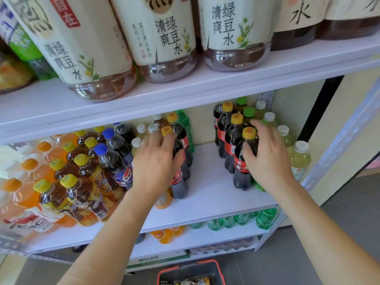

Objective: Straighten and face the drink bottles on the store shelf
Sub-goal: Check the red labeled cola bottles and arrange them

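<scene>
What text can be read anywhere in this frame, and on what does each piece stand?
"清爽 绿豆水": cream labels of the three large bottles along the top.
"自在": red tag on the leftmost of those.
"水": label of the dark drink bottle at top right.
Too blurred to read: red labels on the cola bottles, the logo on the blue-capped bottle, green print on the carton below.
</scene>
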`<act>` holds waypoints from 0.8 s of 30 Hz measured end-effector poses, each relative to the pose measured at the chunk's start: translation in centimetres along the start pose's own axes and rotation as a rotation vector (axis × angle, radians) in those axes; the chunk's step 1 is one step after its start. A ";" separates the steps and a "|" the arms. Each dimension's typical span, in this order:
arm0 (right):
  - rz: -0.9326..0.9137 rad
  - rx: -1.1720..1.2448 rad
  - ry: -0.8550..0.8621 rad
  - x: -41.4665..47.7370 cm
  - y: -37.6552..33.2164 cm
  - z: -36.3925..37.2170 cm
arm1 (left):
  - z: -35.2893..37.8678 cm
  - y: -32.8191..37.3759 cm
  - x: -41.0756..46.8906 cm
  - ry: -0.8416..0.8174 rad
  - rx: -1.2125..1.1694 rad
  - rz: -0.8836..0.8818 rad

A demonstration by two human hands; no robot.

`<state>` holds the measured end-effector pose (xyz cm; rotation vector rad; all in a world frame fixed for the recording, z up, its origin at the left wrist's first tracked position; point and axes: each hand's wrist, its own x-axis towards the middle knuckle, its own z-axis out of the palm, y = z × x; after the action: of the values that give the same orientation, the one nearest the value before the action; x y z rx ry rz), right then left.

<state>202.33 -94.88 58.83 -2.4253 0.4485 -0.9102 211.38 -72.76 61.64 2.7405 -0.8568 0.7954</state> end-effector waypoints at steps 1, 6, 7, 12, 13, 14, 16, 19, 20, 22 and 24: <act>-0.017 -0.065 -0.032 0.6 0.0 0.3 | 0.0 1.1 0.0 0.023 -0.079 0.049; -0.051 -0.122 -0.107 1.4 -0.1 0.8 | 1.6 6.7 -0.2 -0.218 -0.474 0.119; -0.062 -0.093 -0.100 1.1 -0.2 0.7 | 2.4 7.6 -0.2 -0.296 -0.539 0.068; -0.060 0.157 -0.055 -0.9 -1.5 0.0 | 4.4 10.7 -1.5 -0.431 -0.879 -0.198; -0.039 0.228 -0.038 -1.0 -1.9 -0.4 | 4.4 10.9 -1.9 -0.380 -0.905 -0.234; -0.014 0.306 -0.023 -1.0 -2.3 -0.7 | 4.3 10.9 -2.2 -0.325 -0.914 -0.259; 0.046 0.494 -0.041 -0.9 -2.9 -1.4 | 3.7 10.2 -2.6 -0.263 -0.941 -0.290; 0.142 0.824 -0.275 -1.1 -2.7 -2.2 | 2.2 8.6 -2.8 -0.239 -1.098 -0.323; 0.187 0.893 -0.390 -1.4 -2.0 -2.3 | 1.6 8.0 -2.7 -0.220 -1.199 -0.350; 0.314 0.912 -0.628 -2.5 -0.5 -2.2 | 0.8 6.9 -2.4 -0.169 -1.407 -0.421; 0.488 0.974 -0.879 -4.1 0.4 -2.0 | 0.2 6.0 -2.0 -0.136 -1.582 -0.530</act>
<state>197.96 -94.05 57.80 -1.4664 0.1630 0.1928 206.67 -76.83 60.35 1.4037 -0.3687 -0.2134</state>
